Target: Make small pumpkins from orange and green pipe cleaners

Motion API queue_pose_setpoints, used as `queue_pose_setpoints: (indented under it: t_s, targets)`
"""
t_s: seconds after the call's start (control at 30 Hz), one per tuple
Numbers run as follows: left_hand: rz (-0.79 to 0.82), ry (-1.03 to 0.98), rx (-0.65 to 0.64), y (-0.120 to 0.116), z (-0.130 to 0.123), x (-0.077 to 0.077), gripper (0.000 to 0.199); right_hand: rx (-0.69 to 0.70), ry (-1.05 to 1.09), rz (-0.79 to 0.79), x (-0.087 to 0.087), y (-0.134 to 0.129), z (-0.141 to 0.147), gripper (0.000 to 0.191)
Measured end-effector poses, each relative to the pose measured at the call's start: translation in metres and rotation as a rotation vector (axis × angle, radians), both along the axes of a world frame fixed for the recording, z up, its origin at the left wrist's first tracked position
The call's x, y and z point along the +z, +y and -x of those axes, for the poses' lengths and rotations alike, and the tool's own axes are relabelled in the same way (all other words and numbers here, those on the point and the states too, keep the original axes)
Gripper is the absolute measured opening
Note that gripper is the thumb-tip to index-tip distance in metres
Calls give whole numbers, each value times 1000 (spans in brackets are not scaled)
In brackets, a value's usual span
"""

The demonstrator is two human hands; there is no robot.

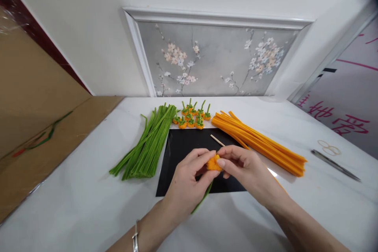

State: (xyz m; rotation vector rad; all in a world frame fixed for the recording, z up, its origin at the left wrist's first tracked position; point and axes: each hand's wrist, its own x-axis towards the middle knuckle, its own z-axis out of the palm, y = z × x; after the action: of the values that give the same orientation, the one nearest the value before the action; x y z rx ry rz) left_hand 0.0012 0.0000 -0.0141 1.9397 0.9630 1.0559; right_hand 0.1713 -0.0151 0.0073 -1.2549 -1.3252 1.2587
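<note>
Over the black mat (186, 141), both hands meet around a small orange pipe-cleaner pumpkin (214, 163). My left hand (191, 173) pinches it from the left between thumb and fingers. From the right, my right hand (245, 165) presses its thumb and fingers against the same piece. A green pipe cleaner (203, 199) hangs below my left hand; whether it joins the orange piece is hidden. Behind the hands, a thin wooden stick (217, 140) lies on the mat.
A bundle of green pipe cleaners (150, 145) lies left of the mat, a bundle of orange pipe cleaners (262, 141) right. Several finished pumpkins (190, 120) with green stems stand behind. Scissors (336, 165) lie far right on the white table (97, 204). Cardboard (38, 134) borders the left.
</note>
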Motion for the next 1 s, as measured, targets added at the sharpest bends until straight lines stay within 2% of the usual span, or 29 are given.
queue_pose_setpoints:
  t_s: [0.13,0.23,0.37,0.47,0.6,0.73,0.87,1.0]
  targets:
    - [-11,55,51,0,1,-1,30,-102,-177,-177,-9,-4,2,15]
    - [13,51,42,0,-1,1,28,-168,-328,-287,-13,-8,3,8]
    - [42,21,30,0,-2,3,28,-203,-376,-353,-15,-10,4,6]
    - [62,-23,43,1,-1,3,28,-161,-266,-319,-13,-10,0,10]
    - [119,-103,31,2,2,4,30,-36,-87,-239,-10,-8,-7,14]
    - [220,-205,-62,3,5,6,35,21,-147,-308,-8,-6,-10,9]
    - [325,-271,-184,2,6,7,38,-9,-286,-464,-9,-6,-10,7]
    - [341,-273,-205,0,5,7,42,-52,-376,-595,-10,-6,-9,9]
